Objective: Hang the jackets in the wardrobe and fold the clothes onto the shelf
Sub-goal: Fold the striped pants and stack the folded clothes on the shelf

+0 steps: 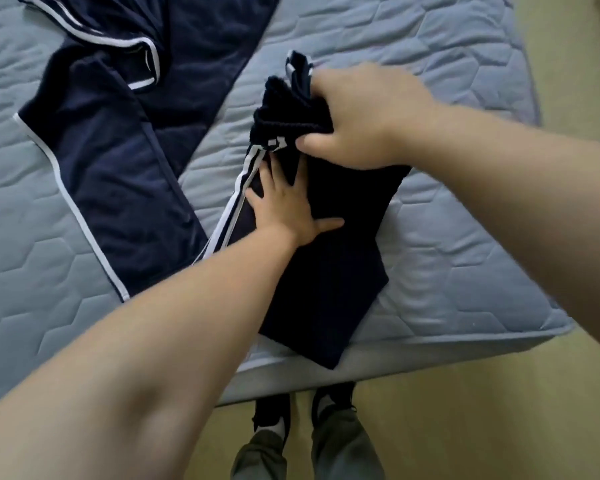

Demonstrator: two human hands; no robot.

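A dark navy pair of track trousers with white side stripes (329,258) is laid lengthwise at the near corner of a light blue quilted mattress (447,237), with its lower end reaching the mattress's near edge and hanging slightly over it. The left hand (288,209) is pressed flat on the middle of these trousers, fingers straight and spread, the thumb stretched out to the right; nothing is gripped by it. The far end of the trousers, where the ribbed waistband and the bunched striped fabric are gathered, is lifted off the mattress and is clutched by the right hand (364,119), whose fingers are curled over the bundle from above while the thumb is pressed in from below. The white stripes are seen running along the left edge of the trousers, just beside the left hand's fingertips.

A second garment, a navy blue jacket-like piece with white piping (118,157), is spread out toward the far left part of the mattress, apart from the trousers but near them; its lower hem is pointed toward the mattress's near edge. Whether it is a jacket or another pair of trousers cannot be told.

Below the mattress's near edge, a yellowish floor (465,427) is seen, with the person's dark shoes (305,407) and grey-green trouser legs (343,452) standing close to the mattress.
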